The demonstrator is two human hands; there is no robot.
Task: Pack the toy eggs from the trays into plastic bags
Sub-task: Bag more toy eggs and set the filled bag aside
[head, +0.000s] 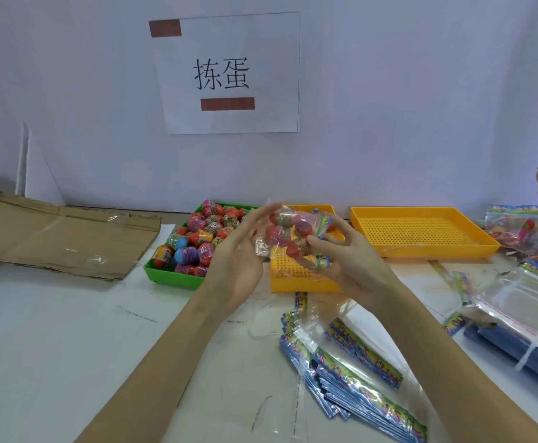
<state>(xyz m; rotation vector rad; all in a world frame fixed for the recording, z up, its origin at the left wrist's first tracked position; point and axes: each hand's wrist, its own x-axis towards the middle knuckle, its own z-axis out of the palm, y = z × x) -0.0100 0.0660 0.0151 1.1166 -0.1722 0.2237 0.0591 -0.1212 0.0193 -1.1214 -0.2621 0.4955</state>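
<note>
A clear plastic bag (288,233) holding several red toy eggs hangs in the air above the near yellow tray (299,278). My right hand (347,260) grips the bag from the right, with the thumb pressed on its lower side by the printed header. My left hand (240,251) is beside the bag on its left, fingers straight and spread, blurred by motion; whether the fingertips touch the bag I cannot tell. A green tray (168,276) to the left is heaped with several red, blue and pink toy eggs (202,238).
A second yellow tray (421,233) stands at the back right. Filled bags (523,231) lie at the far right. Stacks of flat unfilled bags (357,375) lie at the front right, more (523,302) further right. Flattened cardboard (59,231) lies at the left.
</note>
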